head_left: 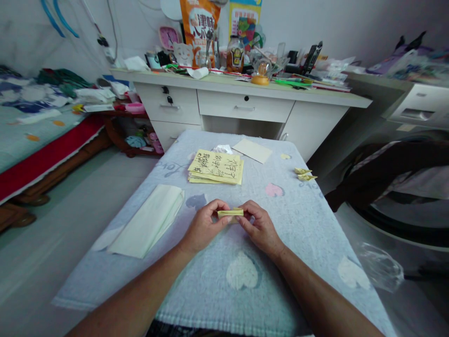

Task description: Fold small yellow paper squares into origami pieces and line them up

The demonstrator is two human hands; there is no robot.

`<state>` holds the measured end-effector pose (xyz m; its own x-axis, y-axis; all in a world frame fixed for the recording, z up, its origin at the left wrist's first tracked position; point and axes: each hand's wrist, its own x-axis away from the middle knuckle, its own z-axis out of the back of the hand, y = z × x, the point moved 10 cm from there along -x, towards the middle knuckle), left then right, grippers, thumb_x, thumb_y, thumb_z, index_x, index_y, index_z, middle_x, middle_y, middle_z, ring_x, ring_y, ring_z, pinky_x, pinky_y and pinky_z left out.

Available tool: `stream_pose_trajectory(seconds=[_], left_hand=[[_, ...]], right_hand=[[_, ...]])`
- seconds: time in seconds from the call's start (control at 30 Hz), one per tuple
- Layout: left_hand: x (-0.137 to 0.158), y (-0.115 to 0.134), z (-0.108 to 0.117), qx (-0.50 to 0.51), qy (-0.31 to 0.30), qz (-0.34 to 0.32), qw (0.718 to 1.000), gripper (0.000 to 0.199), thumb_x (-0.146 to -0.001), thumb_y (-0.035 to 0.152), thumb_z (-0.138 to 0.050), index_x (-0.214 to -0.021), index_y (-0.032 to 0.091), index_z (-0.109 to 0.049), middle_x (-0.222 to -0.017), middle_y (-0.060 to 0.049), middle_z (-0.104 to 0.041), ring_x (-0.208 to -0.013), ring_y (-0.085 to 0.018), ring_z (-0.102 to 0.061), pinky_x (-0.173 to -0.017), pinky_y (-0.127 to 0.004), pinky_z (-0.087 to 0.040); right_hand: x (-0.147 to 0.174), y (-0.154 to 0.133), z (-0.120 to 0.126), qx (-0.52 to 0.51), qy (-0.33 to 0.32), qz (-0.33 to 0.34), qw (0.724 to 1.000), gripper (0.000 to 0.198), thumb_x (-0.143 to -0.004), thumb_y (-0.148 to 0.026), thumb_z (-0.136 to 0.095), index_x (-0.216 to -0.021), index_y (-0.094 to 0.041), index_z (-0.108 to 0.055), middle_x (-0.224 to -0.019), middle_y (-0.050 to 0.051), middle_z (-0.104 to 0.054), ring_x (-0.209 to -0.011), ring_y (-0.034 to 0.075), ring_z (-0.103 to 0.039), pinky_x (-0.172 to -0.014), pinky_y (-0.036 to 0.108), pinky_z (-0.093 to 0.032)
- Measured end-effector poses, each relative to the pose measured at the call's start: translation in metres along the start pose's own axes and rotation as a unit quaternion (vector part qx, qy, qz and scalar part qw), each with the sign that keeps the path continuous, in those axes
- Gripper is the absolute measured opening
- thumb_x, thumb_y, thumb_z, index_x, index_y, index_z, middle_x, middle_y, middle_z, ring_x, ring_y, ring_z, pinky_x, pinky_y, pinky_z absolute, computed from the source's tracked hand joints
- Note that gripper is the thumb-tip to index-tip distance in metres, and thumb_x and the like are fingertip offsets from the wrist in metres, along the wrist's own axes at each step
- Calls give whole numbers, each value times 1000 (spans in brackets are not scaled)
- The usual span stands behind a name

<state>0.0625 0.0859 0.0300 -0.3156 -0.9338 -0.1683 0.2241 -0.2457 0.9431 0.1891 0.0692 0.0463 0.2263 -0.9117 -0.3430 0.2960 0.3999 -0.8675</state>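
Note:
Between my two hands, a small folded piece of yellow paper (230,213) is held level above the cloth-covered table. My left hand (206,222) pinches its left end, thumb in front and fingers behind. At the right end, my right hand (260,225) grips it the same way. Beyond the hands lies a stack of yellow paper sheets (214,167) with dark handwriting on top. Two small folded yellow paper pieces (305,174) with pointed ends sit near the table's right edge. To the left rests a folded pale green paper (147,220).
A pale card (252,150) and crumpled white tissue (222,149) lie at the table's far end. Behind stands a white desk (245,110) crowded with jars and packets. A front-loading washing machine (421,105) is on the right, a bed (45,145) on the left.

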Motion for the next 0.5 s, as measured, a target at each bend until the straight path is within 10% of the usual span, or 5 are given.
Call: stream_pose_trajectory(seconds=[0.5], left_hand=[[8, 22, -4, -143, -8, -134, 981, 23, -73, -2, -48, -81, 20, -53, -86, -1, -59, -87, -16, -55, -80, -29, -42]], right_hand=[[4, 9, -3, -88, -55, -55, 993, 39, -77, -14, -44, -111, -22, -60, -108, 4, -59, -100, 21, -51, -90, 35, -39]])
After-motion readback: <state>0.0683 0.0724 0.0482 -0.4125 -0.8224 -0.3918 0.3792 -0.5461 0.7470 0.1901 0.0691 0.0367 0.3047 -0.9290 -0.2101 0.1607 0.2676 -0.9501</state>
